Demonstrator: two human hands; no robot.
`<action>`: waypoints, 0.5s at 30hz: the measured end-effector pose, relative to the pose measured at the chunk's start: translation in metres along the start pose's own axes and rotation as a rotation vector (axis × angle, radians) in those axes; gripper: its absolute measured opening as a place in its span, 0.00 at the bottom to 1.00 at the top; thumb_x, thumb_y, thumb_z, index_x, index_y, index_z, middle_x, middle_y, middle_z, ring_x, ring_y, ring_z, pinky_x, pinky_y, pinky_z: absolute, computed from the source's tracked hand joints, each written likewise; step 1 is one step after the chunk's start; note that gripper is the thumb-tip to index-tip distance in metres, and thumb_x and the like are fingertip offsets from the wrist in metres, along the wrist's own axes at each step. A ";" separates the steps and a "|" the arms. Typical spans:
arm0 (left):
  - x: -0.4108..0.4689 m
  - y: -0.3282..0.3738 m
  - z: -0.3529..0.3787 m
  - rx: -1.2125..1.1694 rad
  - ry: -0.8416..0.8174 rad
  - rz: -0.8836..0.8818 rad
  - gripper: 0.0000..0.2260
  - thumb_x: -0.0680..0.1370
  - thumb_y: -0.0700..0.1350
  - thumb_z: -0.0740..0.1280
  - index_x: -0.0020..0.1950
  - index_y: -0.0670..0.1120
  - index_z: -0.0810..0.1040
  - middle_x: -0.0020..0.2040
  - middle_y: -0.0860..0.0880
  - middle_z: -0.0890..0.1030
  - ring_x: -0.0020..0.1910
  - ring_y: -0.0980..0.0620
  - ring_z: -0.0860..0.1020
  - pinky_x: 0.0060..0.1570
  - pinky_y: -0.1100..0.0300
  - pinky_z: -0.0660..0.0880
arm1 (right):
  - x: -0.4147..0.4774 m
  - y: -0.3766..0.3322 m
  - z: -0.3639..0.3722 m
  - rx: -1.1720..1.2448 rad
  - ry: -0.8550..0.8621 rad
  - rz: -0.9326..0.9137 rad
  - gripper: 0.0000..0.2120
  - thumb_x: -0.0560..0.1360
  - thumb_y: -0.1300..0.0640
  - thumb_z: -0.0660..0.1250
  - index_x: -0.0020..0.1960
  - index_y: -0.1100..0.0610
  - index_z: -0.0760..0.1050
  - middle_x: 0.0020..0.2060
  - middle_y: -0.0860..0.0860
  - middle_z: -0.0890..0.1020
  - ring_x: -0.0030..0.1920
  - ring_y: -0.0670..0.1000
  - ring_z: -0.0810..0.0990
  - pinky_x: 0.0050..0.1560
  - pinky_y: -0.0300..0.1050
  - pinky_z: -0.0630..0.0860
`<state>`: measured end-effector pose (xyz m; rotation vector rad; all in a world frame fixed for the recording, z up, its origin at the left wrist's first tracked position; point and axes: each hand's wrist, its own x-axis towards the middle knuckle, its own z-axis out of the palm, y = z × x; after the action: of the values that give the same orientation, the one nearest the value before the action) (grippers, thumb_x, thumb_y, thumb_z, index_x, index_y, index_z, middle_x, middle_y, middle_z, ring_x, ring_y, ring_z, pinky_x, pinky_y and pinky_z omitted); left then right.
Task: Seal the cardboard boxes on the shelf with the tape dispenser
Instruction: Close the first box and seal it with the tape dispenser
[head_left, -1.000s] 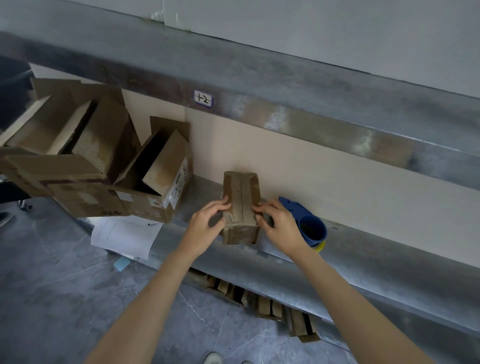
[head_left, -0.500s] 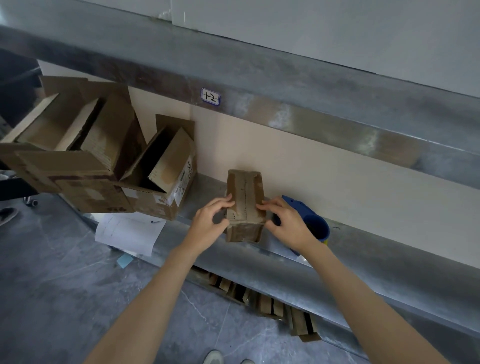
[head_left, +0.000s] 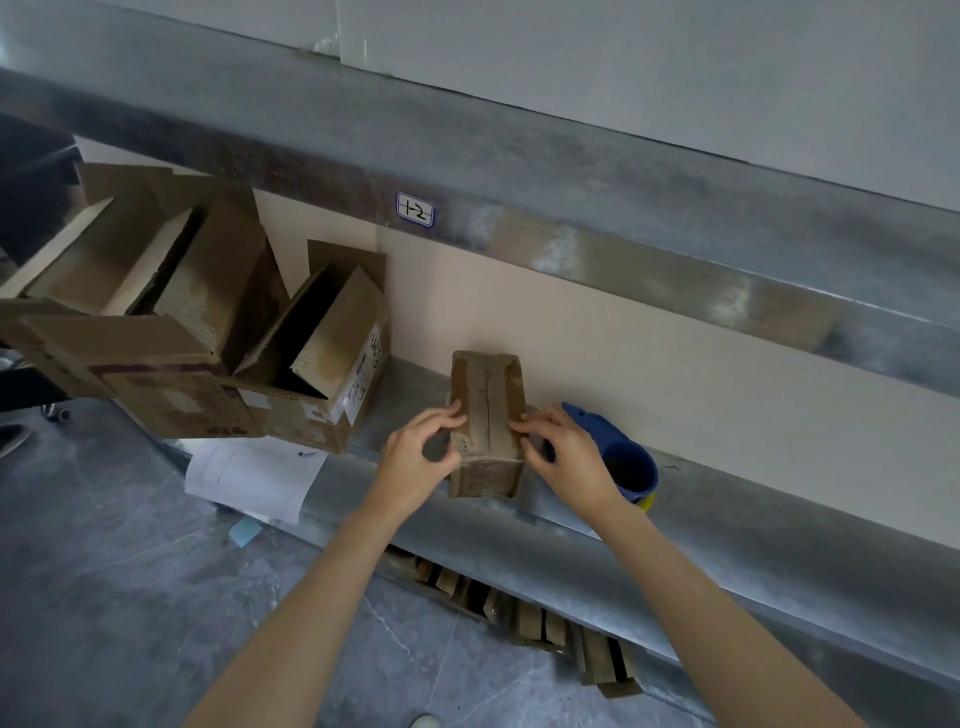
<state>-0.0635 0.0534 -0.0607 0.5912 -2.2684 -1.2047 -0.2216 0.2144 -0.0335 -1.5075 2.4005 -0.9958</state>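
A small narrow cardboard box stands on the metal shelf, its top flaps folded down with a seam along the middle. My left hand grips its left side, fingertips on the top and thumb at the front edge. My right hand holds the right side the same way, fingers curled over the top flap. A blue tape dispenser lies on the shelf just right of the box, partly hidden behind my right hand.
Two larger open cardboard boxes sit at the shelf's left end, flaps up. A white paper sheet hangs over the shelf edge. Flattened cardboard lies on the lower level. A label marks the upper beam.
Both hands stay on the small box; my fingers have crept slightly further onto the top flaps. The view has shifted a little.
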 end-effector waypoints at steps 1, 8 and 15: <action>0.000 0.000 0.000 0.003 0.008 0.006 0.16 0.75 0.37 0.71 0.62 0.46 0.81 0.65 0.57 0.77 0.63 0.64 0.75 0.66 0.63 0.72 | 0.000 0.000 0.001 0.004 0.014 -0.006 0.13 0.77 0.63 0.70 0.60 0.58 0.81 0.55 0.53 0.80 0.56 0.41 0.74 0.52 0.24 0.68; 0.003 0.000 -0.004 -0.025 -0.028 0.004 0.21 0.71 0.51 0.77 0.63 0.48 0.81 0.66 0.56 0.77 0.65 0.63 0.74 0.67 0.56 0.73 | 0.005 -0.008 -0.003 0.013 -0.035 0.053 0.25 0.70 0.46 0.76 0.61 0.60 0.80 0.54 0.50 0.76 0.54 0.47 0.76 0.52 0.39 0.75; 0.001 0.000 -0.004 -0.008 -0.047 0.013 0.32 0.64 0.58 0.78 0.65 0.47 0.80 0.67 0.57 0.76 0.67 0.63 0.73 0.68 0.53 0.73 | 0.010 -0.009 -0.005 -0.017 -0.085 0.054 0.26 0.68 0.47 0.78 0.60 0.60 0.79 0.55 0.48 0.74 0.54 0.48 0.76 0.53 0.39 0.75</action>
<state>-0.0614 0.0504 -0.0580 0.5496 -2.3021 -1.2327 -0.2219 0.2059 -0.0227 -1.4514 2.3831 -0.8844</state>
